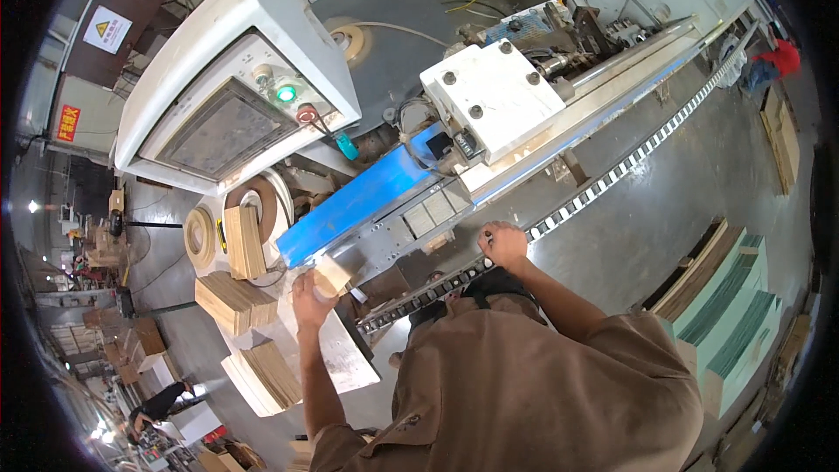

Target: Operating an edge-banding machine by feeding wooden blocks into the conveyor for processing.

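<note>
My left hand [310, 299] is closed around a small pale wooden board [332, 274], at the left end of the machine's metal infeed bed [384, 245]. A long blue guard [358, 205] runs along the bed just beyond it. My right hand [502, 244] is curled closed at the roller rail [572, 207], in front of the machine. Its fingers hide whatever they may hold, and I cannot tell whether it grips the rail.
A white control console [253, 79] with a lit green button [286, 94] stands at the far left. Stacked wooden strips [234, 301] lie on a white table [336, 354] at my left. Pale green panels [730, 319] are piled at right. A person in red [778, 61] is far off.
</note>
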The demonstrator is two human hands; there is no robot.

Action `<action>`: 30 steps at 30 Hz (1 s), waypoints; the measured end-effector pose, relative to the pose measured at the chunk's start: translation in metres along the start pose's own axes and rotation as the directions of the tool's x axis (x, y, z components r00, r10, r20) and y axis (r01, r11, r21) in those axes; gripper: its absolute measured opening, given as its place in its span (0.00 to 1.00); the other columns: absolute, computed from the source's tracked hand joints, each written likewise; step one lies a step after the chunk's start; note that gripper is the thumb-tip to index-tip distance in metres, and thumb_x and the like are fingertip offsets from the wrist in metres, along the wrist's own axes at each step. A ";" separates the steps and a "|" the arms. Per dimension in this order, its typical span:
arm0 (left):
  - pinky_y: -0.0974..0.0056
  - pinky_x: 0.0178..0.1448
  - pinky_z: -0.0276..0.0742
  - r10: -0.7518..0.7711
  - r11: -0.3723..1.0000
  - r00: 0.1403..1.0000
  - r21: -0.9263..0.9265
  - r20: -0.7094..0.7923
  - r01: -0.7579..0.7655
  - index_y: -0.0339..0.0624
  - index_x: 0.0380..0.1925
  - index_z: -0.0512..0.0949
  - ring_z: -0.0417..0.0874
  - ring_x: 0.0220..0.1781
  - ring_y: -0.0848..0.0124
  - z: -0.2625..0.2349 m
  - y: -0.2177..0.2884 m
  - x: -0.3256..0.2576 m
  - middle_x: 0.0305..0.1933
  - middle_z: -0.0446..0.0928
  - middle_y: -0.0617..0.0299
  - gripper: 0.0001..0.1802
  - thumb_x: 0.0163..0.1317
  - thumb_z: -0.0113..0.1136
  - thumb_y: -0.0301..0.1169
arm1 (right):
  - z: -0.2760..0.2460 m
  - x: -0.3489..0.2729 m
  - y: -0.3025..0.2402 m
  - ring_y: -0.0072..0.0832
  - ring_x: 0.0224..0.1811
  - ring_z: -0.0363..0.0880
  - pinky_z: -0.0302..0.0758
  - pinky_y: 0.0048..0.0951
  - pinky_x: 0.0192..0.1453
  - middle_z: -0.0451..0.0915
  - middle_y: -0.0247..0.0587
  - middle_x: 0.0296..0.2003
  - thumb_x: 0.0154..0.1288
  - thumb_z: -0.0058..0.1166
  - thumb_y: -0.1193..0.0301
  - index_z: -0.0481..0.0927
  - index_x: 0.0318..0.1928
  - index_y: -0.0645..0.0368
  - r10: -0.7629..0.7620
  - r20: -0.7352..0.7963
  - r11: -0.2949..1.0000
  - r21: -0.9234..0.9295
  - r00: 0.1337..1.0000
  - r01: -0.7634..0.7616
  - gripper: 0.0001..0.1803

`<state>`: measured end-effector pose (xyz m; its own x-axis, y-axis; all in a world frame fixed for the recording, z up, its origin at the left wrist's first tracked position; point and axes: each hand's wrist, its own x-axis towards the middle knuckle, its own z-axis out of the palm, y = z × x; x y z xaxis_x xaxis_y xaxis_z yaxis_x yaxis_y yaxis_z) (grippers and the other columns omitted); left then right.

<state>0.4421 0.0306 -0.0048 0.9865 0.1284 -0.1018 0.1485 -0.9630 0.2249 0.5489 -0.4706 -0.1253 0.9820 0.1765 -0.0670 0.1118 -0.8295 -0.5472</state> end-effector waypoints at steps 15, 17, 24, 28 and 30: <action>0.43 0.78 0.63 0.379 0.914 0.915 -0.097 -0.135 -0.393 0.48 0.69 0.76 0.74 0.68 0.51 0.093 0.202 0.112 0.66 0.73 0.52 0.43 0.52 0.78 0.45 | 0.032 0.033 -0.034 0.33 0.52 0.86 0.82 0.35 0.58 0.88 0.42 0.50 0.77 0.59 0.55 0.83 0.61 0.59 0.066 0.463 0.390 0.803 0.884 -0.450 0.24; 0.43 0.77 0.61 0.330 0.939 0.924 -0.031 -0.192 -0.342 0.47 0.67 0.78 0.74 0.68 0.53 0.108 0.195 0.109 0.63 0.75 0.54 0.39 0.56 0.77 0.47 | 0.017 0.037 -0.062 0.34 0.55 0.85 0.81 0.36 0.61 0.85 0.42 0.54 0.78 0.58 0.55 0.78 0.65 0.60 0.079 0.562 0.262 0.785 0.823 -0.561 0.25; 0.43 0.75 0.62 0.248 0.959 0.922 -0.057 -0.298 -0.276 0.50 0.65 0.80 0.75 0.67 0.53 0.124 0.195 0.091 0.62 0.76 0.56 0.34 0.61 0.74 0.49 | 0.023 0.047 -0.103 0.37 0.68 0.78 0.78 0.40 0.70 0.75 0.39 0.69 0.81 0.53 0.60 0.70 0.73 0.54 0.025 0.692 -0.212 0.709 0.721 -0.673 0.26; 0.43 0.73 0.64 0.244 0.965 0.930 -0.030 -0.274 -0.262 0.55 0.68 0.79 0.75 0.66 0.51 0.114 0.159 0.076 0.66 0.76 0.55 0.33 0.64 0.70 0.51 | 0.010 0.039 -0.119 0.39 0.76 0.67 0.68 0.42 0.78 0.71 0.33 0.69 0.77 0.59 0.62 0.69 0.70 0.50 -0.115 0.661 -0.360 0.668 0.741 -0.652 0.26; 0.42 0.72 0.66 0.270 0.959 0.919 -0.002 -0.287 -0.282 0.58 0.70 0.78 0.74 0.66 0.49 0.112 0.139 0.071 0.70 0.74 0.54 0.33 0.67 0.67 0.52 | 0.012 0.035 -0.124 0.38 0.75 0.67 0.68 0.42 0.77 0.71 0.31 0.69 0.76 0.59 0.63 0.70 0.70 0.48 -0.107 0.657 -0.408 0.656 0.747 -0.635 0.26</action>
<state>0.5246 -0.1203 -0.0892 0.9666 -0.0735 0.2456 -0.1356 -0.9597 0.2461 0.5672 -0.3553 -0.0695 0.6215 0.5681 -0.5395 -0.7690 0.5739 -0.2815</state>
